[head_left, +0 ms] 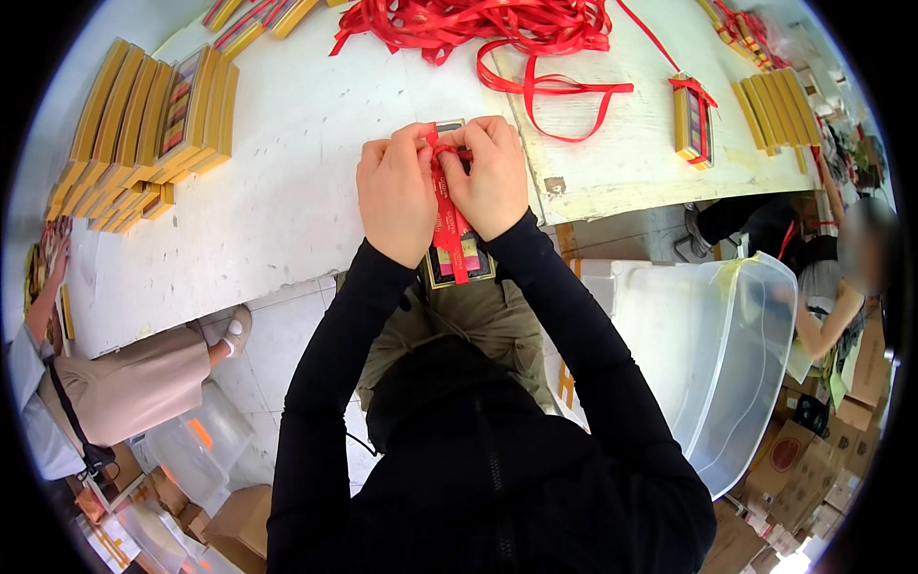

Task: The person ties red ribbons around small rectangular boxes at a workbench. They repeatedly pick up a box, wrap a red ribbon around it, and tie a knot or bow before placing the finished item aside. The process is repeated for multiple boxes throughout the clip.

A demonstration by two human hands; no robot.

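My left hand (396,191) and my right hand (493,177) meet over a flat gold-edged box (459,263) that I hold in front of me. Both pinch a red ribbon (449,225) that runs lengthwise down the box lid. The fingertips work at the ribbon's upper end, near the box's far edge. The hands cover most of the box; only its near end with coloured rows inside shows.
A heap of loose red ribbons (478,24) lies on the white table (287,182). Stacks of yellow boxes (143,124) stand at the left, a ribbon-tied box (692,120) and more yellow boxes at the right. A clear plastic bin (712,354) sits lower right. Other people sit at both sides.
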